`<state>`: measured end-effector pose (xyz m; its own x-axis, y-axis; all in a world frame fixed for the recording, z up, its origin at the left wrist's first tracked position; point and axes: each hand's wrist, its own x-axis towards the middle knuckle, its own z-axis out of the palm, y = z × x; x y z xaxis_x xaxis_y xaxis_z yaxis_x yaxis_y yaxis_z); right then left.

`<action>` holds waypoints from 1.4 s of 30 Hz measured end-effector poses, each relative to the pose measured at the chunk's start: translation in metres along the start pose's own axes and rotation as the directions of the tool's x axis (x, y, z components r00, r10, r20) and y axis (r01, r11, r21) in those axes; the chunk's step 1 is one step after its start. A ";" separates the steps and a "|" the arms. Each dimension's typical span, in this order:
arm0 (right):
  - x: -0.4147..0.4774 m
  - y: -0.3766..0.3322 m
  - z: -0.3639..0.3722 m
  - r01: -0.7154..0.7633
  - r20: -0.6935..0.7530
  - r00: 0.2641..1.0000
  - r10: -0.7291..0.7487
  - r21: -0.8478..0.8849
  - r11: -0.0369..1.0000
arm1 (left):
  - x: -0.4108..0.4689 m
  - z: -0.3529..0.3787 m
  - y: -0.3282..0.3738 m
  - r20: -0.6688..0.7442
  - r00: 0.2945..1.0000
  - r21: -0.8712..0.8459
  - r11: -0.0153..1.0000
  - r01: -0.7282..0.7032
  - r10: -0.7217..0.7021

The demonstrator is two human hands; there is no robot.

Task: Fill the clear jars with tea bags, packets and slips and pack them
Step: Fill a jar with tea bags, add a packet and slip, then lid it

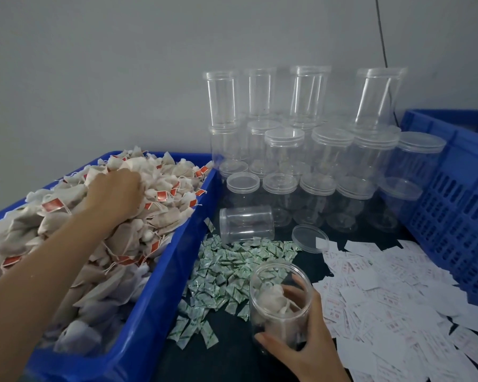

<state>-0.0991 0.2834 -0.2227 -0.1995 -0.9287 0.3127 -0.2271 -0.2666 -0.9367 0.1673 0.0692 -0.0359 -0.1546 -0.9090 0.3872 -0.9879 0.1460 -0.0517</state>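
Dark tabletop [232,354]; left hand [113,194] curls into the tea bags [171,188], right hand [301,346] grips the jar [271,299]; a small, untangled clump should drop in cleanest.

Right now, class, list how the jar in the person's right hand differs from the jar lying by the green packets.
The held jar stands upright; the lying jar is on its side. The held jar contains tea bags; the lying jar looks empty. The right hand grips the held jar; no hand touches the lying jar. Both are clear.
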 end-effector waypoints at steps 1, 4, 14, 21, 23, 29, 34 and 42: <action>0.000 0.000 0.000 -0.003 0.001 1.000 0.003 0.000 1.000 | -0.001 0.001 -0.001 -0.031 0.999 -0.022 1.000 -0.010 0.009; 0.000 0.002 -0.001 -0.009 0.002 1.000 0.009 -0.006 1.000 | 0.002 0.004 0.000 -0.125 0.990 -0.231 0.972 0.039 -0.069; -0.001 0.004 0.000 -0.024 -0.010 1.000 0.024 -0.010 1.000 | -0.045 -0.043 0.062 -0.246 0.969 -0.868 0.442 -0.227 0.014; -0.002 -0.004 0.000 -0.037 -0.002 0.999 0.037 0.017 0.999 | -0.119 -0.027 0.138 -0.033 0.771 -0.875 0.354 -0.330 0.636; -0.001 -0.004 0.001 -0.038 0.000 0.999 0.038 0.017 0.999 | -0.127 -0.014 0.146 0.029 0.730 -0.836 0.417 -0.357 0.683; 0.001 -0.003 0.000 -0.054 -0.001 0.999 0.054 0.010 0.998 | -0.120 -0.010 0.139 0.026 0.759 -0.814 0.455 -0.361 0.650; -0.002 -0.008 -0.001 -0.049 0.009 0.999 0.049 -0.035 0.998 | -0.100 -0.018 0.128 -0.002 0.850 -0.832 0.471 -0.294 0.527; 0.021 -0.066 -0.029 0.025 0.080 0.997 0.014 -0.462 0.886 | -0.114 -0.007 0.160 0.082 0.775 -0.809 0.496 -0.316 0.627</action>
<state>-0.1156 0.2886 -0.1500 -0.1258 -0.9498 0.2864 -0.6471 -0.1402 -0.7494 0.0266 0.1988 -0.0821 -0.7397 -0.6449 0.1923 -0.4334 0.6752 0.5969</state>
